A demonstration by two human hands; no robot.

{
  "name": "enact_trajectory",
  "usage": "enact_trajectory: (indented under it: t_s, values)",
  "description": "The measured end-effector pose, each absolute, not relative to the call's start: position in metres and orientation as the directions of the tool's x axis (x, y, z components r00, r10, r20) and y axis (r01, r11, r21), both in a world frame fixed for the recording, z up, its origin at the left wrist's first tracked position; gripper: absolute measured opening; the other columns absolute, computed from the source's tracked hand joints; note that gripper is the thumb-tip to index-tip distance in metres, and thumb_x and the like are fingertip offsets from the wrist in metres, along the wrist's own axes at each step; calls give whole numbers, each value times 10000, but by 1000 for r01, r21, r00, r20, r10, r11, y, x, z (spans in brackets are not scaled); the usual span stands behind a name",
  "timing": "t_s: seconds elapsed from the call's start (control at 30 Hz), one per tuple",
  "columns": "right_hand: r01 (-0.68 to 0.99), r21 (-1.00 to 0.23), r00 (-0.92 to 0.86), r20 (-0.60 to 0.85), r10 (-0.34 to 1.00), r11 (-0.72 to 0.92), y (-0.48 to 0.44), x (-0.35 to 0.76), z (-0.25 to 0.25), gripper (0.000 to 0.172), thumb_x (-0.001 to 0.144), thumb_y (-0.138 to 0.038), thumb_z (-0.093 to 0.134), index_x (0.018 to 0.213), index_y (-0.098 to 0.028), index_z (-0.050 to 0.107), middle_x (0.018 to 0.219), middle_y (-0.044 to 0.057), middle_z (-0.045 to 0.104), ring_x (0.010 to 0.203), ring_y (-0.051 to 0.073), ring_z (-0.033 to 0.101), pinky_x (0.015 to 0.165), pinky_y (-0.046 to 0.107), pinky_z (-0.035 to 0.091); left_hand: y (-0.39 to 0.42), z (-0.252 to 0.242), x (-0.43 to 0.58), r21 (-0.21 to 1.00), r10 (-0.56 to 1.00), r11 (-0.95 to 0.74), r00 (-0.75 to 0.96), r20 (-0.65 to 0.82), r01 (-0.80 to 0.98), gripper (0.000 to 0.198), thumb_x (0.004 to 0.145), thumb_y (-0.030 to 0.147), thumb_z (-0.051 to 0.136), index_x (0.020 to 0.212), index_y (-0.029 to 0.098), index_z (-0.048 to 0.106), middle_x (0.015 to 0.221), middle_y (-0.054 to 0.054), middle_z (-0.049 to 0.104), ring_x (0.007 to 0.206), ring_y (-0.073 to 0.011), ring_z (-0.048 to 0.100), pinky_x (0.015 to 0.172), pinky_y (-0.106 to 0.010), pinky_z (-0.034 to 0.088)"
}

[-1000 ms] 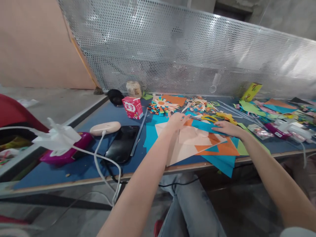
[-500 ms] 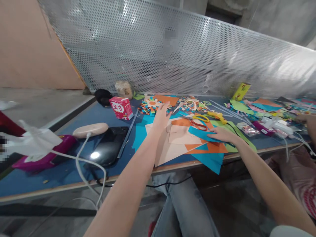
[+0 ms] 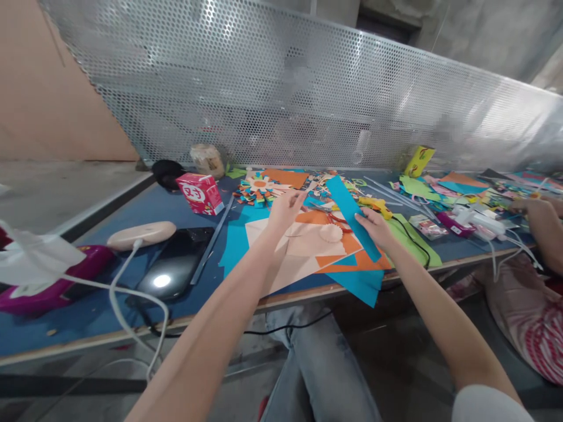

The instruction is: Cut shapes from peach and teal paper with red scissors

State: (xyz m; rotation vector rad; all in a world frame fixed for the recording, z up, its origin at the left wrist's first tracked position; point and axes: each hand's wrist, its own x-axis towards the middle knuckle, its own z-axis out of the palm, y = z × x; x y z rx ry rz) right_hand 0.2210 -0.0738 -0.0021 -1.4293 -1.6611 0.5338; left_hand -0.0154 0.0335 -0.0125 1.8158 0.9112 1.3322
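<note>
My right hand (image 3: 376, 227) grips the lower part of a blue paper strip (image 3: 347, 205), held tilted above the pile of paper. My left hand (image 3: 285, 210) is over the pale paper, its fingers loosely bent and apart, with nothing visible in them. Just beyond it lies a paper flower (image 3: 260, 184) with a pale, petalled top and orange centre. A pale scalloped disc (image 3: 331, 233) rests on the pale paper sheet (image 3: 281, 266). The scissors' red handle (image 3: 338, 221) is partly hidden behind the strip.
A yellow glue gun (image 3: 376, 205) lies right of the strip on green paper (image 3: 411, 237). To the left are a black phone (image 3: 180, 264), a pink box (image 3: 200, 193) and white cables (image 3: 116, 287). A perforated metal panel (image 3: 264, 88) stands behind. Another person's hand (image 3: 530, 206) is at far right.
My right hand has raised the blue strip from lying low over the papers to a steep tilt, uncovering the scalloped disc. My left hand has drawn back slightly, its fingers more bent.
</note>
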Motion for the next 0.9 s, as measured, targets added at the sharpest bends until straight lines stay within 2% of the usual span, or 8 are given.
enact_trajectory:
  t_s: [0.1, 0.17, 0.23, 0.37, 0.47, 0.57, 0.7, 0.9]
  values:
    - [602, -738, 26, 398, 917, 303, -61, 208, -3, 283, 886, -479, 398, 850, -219, 504, 779, 17, 578, 700, 179, 564, 621, 299, 463, 24, -4, -11, 850, 815, -524, 320, 484, 48, 363, 786, 452, 640, 967, 146, 714, 876, -100, 749, 962, -228, 678, 905, -337, 505]
    - [630, -699, -1, 437, 900, 340, -53, 197, -4, 240, 906, -423, 374, 902, -219, 501, 868, 37, 599, 815, 196, 588, 717, 319, 477, 20, -3, -6, 863, 794, -505, 391, 465, -1, 353, 731, 431, 696, 955, 159, 718, 996, -97, 746, 1006, -230, 666, 879, -321, 514]
    - [663, -650, -69, 442, 894, 372, -50, 185, -6, 188, 910, -372, 404, 916, -219, 513, 881, 39, 611, 852, 200, 600, 752, 320, 481, 18, -5, -1, 879, 793, -476, 428, 434, -8, 297, 672, 412, 744, 819, 155, 721, 875, -75, 748, 910, -230, 677, 800, -310, 526]
    - [740, -546, -179, 404, 897, 393, -48, 175, -7, 205, 950, -342, 397, 903, -212, 548, 749, 19, 614, 684, 184, 604, 661, 306, 488, 23, -10, -2, 907, 841, -421, 386, 380, 25, 303, 672, 431, 729, 584, 159, 628, 610, -20, 649, 685, -176, 630, 684, -283, 503]
    - [809, -454, -185, 407, 894, 374, -41, 189, -6, 235, 981, -293, 375, 1060, -199, 575, 965, 72, 668, 926, 210, 634, 820, 341, 495, 29, -11, -8, 928, 877, -370, 343, 335, 40, 312, 704, 460, 693, 627, 165, 630, 633, -21, 654, 649, -151, 614, 676, -275, 502]
    - [895, -346, -144, 372, 917, 281, -25, 215, -7, 239, 929, -248, 525, 1135, -149, 595, 1225, 155, 598, 1215, 279, 511, 1001, 445, 426, 35, -13, -12, 945, 899, -321, 331, 286, 55, 311, 673, 465, 722, 677, 162, 651, 658, -32, 671, 648, -155, 623, 639, -268, 497]
    - [960, -227, -113, 224, 968, 164, -7, 243, -15, 332, 929, -338, 584, 1217, -174, 578, 1239, 93, 597, 1049, 221, 614, 883, 442, 529, 39, -16, -15, 963, 908, -267, 348, 235, 44, 349, 623, 473, 761, 722, 160, 640, 694, -37, 689, 637, -160, 634, 640, -287, 516]
    - [984, -112, -130, 93, 987, 140, 0, 252, -19, 333, 935, -342, 575, 1227, -183, 575, 1252, 93, 592, 1049, 217, 615, 879, 435, 534, 30, -17, -7, 981, 837, -196, 522, 166, 3, 402, 596, 512, 771, 710, 163, 609, 673, -27, 678, 643, -168, 653, 700, -350, 559]
